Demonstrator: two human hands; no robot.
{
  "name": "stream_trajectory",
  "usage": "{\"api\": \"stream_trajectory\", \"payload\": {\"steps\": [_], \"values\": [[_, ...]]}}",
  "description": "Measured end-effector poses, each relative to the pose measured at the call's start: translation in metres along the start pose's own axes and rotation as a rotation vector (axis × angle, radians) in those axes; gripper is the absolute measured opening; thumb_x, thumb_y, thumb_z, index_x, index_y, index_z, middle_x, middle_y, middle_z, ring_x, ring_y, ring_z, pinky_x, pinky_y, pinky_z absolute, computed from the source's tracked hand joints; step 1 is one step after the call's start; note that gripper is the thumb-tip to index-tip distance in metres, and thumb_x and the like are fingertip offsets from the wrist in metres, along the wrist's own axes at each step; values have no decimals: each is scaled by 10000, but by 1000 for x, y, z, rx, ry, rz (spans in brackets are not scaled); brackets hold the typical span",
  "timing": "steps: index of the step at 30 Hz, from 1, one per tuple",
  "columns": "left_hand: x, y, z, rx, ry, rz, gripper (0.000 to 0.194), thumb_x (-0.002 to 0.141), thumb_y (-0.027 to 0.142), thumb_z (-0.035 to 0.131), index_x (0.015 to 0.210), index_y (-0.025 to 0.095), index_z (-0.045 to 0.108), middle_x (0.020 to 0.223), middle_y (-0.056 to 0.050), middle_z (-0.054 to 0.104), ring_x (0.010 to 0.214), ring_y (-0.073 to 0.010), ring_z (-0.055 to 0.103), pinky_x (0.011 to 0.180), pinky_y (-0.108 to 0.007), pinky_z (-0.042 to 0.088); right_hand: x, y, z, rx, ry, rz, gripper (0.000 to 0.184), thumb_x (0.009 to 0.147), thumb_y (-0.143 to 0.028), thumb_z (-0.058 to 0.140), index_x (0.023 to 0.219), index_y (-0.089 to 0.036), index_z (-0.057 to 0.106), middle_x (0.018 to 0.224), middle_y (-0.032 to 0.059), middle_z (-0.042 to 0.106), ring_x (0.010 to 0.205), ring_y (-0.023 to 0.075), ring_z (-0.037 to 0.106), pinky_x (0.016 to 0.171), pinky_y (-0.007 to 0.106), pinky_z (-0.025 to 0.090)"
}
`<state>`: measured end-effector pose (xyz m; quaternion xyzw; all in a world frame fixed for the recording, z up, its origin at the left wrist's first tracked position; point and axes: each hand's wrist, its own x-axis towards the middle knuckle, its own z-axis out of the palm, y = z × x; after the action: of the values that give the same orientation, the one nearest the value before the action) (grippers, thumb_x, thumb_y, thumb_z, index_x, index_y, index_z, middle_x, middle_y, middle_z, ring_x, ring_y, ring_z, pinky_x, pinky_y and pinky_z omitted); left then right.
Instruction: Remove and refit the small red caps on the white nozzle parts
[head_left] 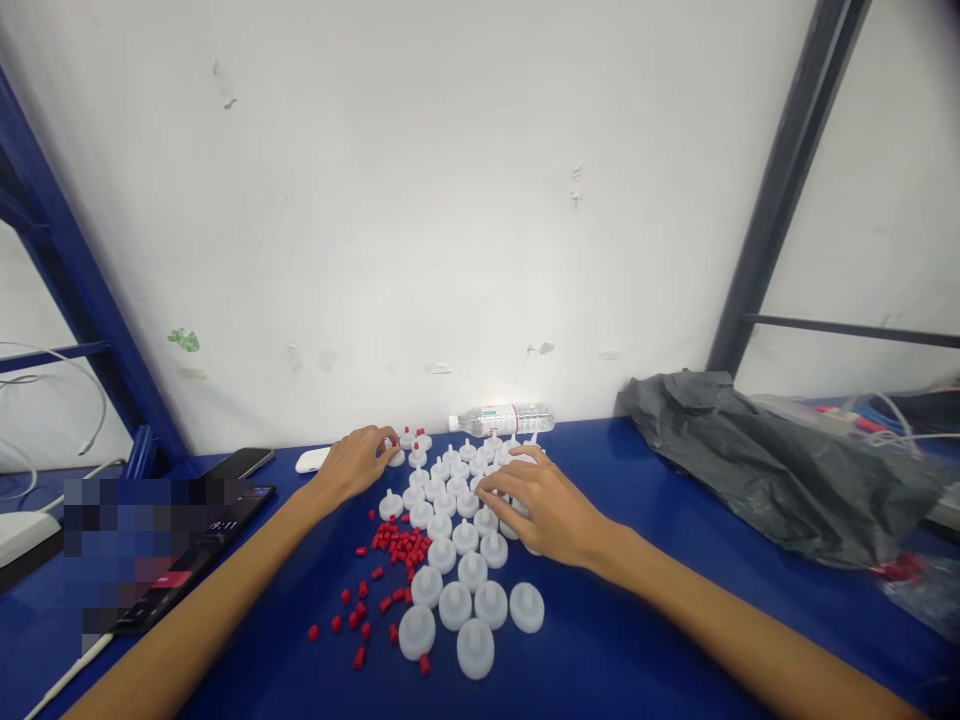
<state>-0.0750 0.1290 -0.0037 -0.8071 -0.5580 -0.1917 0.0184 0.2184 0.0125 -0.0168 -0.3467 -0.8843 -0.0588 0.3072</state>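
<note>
Bare forearms (225, 590) come in from the lower left and lower right corners, nearest the camera, above a blue tabletop (600, 650). Between them, white nozzle caps (475, 650) spread from the lower centre up towards the back edge, most standing spout up, loosely spaced at the front and crowded farther back. Small red caps (405, 547) lie heaped just left of that group, with others scattered towards the lower left; one touches or nearly touches a white piece at the front.

At the upper left of the group, a few white pieces carry red tips (417, 446). The left hand (352, 465) is at one of them, its fingers curled and their tips on or just beside the red-tipped top; whether they pinch it, I cannot tell. The right hand (551, 505) is over the right side of the crowd, fingers bent and slightly apart, the foremost tips close to a white piece; a grasp cannot be made out there either.

The work in hand looks like fingertip handling of single pieces. Picking one from the packed middle would, I judge, call for a narrow pinch on the spout, as its neighbours could easily topple.

A clear bottle (499, 420) lies on its side behind the group. Phones (244, 462) are at the left of the frame, and a grey plastic bag (780, 465) is crumpled at the right.
</note>
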Motion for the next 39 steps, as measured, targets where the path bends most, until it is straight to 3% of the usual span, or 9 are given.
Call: {"api": "stream_trajectory", "payload": {"steps": [6,10,13,19,22,26,30,34,39], "values": [[-26,24,-30,-148,115,-33,293,948,450,466,984,231,657,955,-22,745,809,-202,684,720,-296,491,1,-5,-3,19,93,59,217,1016,-291,487,1184,-236,614,1107,31,735,989,183,676,1107,456,316],[-54,58,-43,-587,84,42,321,905,517,582,979,222,682,940,-24,755,783,-197,714,633,-266,514,2,-15,-5,25,96,138,523,962,-461,565,1426,-270,418,1250,65,676,1109,246,627,1091,503,351],[-68,77,-37,-679,51,106,306,912,496,597,985,218,702,928,-27,753,749,-180,714,591,-251,503,3,-23,-3,17,69,134,703,926,-551,581,1504,-263,303,1276,85,655,1155,281,594,1071,524,380],[-81,89,-15,-625,86,246,216,949,394,594,997,220,712,679,31,709,554,-111,632,536,-212,469,3,-24,3,-55,112,89,452,964,-473,563,1341,-226,537,1124,78,703,1067,250,626,1011,469,438],[-82,87,-9,-478,207,418,170,974,329,571,1030,218,687,793,20,738,598,-96,637,554,-198,455,4,-22,3,-31,129,59,369,966,-431,578,1274,-228,585,1144,77,711,1061,241,643,1012,469,438],[-80,80,-2,1,331,671,144,1005,273,506,1059,199,617,977,-19,724,708,-127,655,553,-226,389,3,-22,6,1,140,-21,351,978,-419,566,1262,-215,597,1125,77,737,978,213,693,1077,492,377],[-80,79,-5,163,267,714,221,1032,237,389,903,185,561,821,-11,650,606,-125,566,503,-250,279,3,-23,7,-3,169,-68,349,973,-423,579,1230,-191,624,1093,71,753,957,196,703,1075,450,367],[-83,84,-16,-36,132,676,313,1038,268,351,759,189,468,652,33,521,523,-103,443,522,-261,261,6,-21,0,-45,182,-132,321,969,-408,595,1212,-202,635,1033,44,766,895,172,700,1075,436,342],[-82,95,-20,-371,-13,467,386,1043,342,348,696,185,410,594,59,420,534,-89,372,561,-258,264,11,-23,-4,-228,286,-219,292,964,-354,616,1208,-194,629,1025,17,769,861,150,682,1056,407,346]]}}
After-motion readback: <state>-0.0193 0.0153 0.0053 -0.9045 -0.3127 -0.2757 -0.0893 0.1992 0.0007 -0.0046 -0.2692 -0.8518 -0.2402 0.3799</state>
